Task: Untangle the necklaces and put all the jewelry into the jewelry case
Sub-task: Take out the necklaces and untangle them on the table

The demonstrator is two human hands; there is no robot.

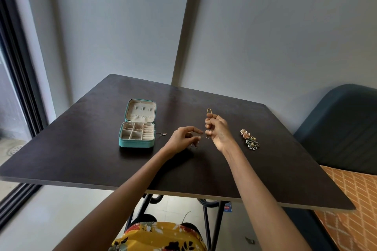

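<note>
A teal jewelry case (137,144) lies open on the dark table (81,157), its beige compartments holding thin chains. My right hand (219,131) grips a gold necklace (209,111) whose loop sticks up above the fingers. My left hand (186,136), just left of it, pinches the fine chain end between thumb and forefinger. A heap of earrings and other jewelry (250,139) lies to the right of my right hand. One small chain piece (162,133) rests beside the case's right edge.
The table stands against a grey wall. A dark blue chair back (342,128) and an orange patterned cover (350,206) are at the right. A dark window frame (18,87) runs along the left. Metal table legs (216,226) show below the front edge.
</note>
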